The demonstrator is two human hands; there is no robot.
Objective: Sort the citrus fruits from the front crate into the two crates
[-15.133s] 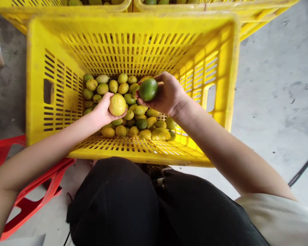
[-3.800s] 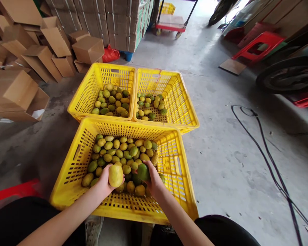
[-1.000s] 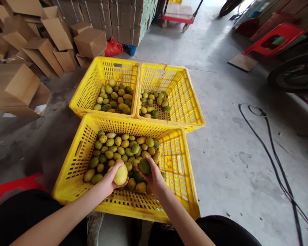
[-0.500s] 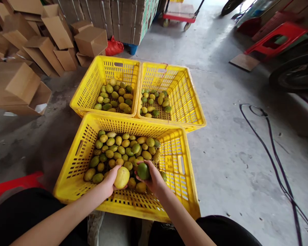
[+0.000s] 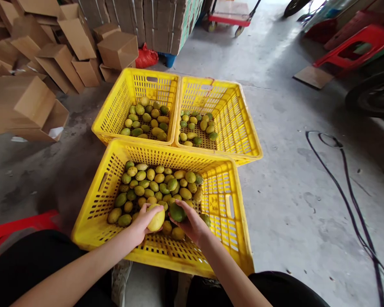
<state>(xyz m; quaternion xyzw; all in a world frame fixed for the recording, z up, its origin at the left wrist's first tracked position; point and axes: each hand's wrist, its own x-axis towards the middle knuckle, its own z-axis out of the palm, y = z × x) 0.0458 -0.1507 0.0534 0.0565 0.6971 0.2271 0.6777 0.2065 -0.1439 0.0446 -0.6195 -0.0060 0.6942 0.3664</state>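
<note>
My left hand (image 5: 147,219) is closed around a yellow lemon (image 5: 156,218), thumb on top. Just to its right, my right hand (image 5: 193,221) grips a dark green lemon (image 5: 177,212) between thumb and fingers. Both hands are over the near yellow crate (image 5: 92,204), where many loose green and yellow lemons (image 5: 154,186) cover the left and middle of the bottom. The two held lemons are close together but apart. Parts of my fingers are hidden behind the fruit.
Beyond the near crate stand two more yellow crates, a left one (image 5: 107,113) and a right one (image 5: 240,121), both with lemons inside. Cardboard boxes (image 5: 62,64) are piled at the left. Black cable (image 5: 348,192) lies on the floor, right. A red stool (image 5: 358,47) is farther back.
Both hands keep their lemons. The left hand has turned slightly, with its thumb now farther over the yellow lemon. The whole view has shifted a little.
</note>
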